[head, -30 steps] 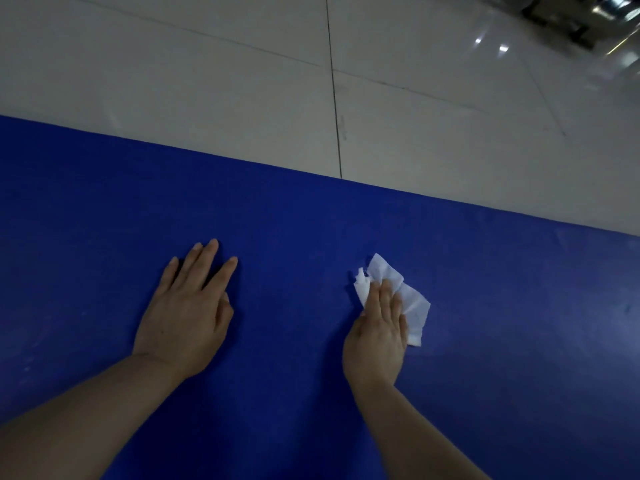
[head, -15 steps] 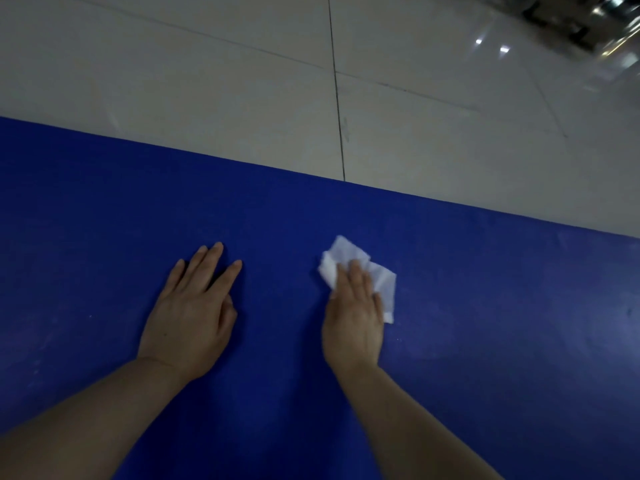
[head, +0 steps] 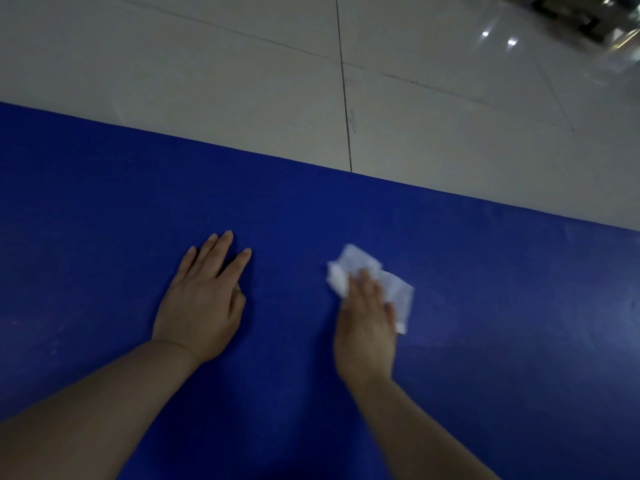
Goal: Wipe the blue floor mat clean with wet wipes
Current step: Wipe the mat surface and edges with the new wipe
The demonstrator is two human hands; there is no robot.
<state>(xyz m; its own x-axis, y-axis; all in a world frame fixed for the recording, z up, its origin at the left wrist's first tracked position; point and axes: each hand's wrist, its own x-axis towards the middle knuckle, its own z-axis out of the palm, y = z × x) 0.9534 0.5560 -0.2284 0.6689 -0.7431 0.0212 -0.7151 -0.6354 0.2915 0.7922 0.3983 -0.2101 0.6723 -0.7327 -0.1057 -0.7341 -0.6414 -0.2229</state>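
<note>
1. Left hand (head: 202,299) lay flat on the blue mat (head: 104,220), fingers straight, holding nothing; judged a brace, best kept planted.
2. Right hand (head: 367,327) pressed the white wet wipe (head: 394,287) against the mat with fairly straight fingers, mid-mat, well short of the far edge.
3. Judgement: even pressure and overlapping strokes toward the far edge by the tiled floor (head: 242,81) would suit.
</note>
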